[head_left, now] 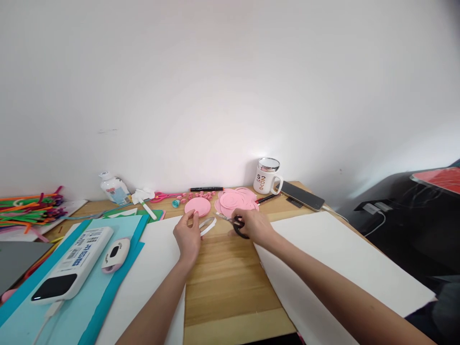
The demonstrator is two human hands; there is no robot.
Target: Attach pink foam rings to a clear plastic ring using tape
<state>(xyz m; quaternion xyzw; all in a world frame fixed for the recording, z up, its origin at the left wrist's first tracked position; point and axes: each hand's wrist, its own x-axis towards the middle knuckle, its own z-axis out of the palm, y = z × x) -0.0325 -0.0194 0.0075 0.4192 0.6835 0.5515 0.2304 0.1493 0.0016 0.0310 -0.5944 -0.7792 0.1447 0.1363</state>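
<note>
My left hand [187,235] pinches a curled white paper strip [207,224] above the wooden table [223,273]. My right hand [251,224] grips black-handled scissors [233,223], whose blades point left at the strip. Just beyond the hands lie a pink paper circle [197,206] and a pile of pink cut-out circles [237,200].
White sheets [341,258] lie on both sides; teal paper [108,268] holds a power bank [72,263] and a small pink device [115,254]. At the back: a mug [268,176], a phone [302,195], a black marker [206,189], a bottle [114,188], pipe cleaners [30,206].
</note>
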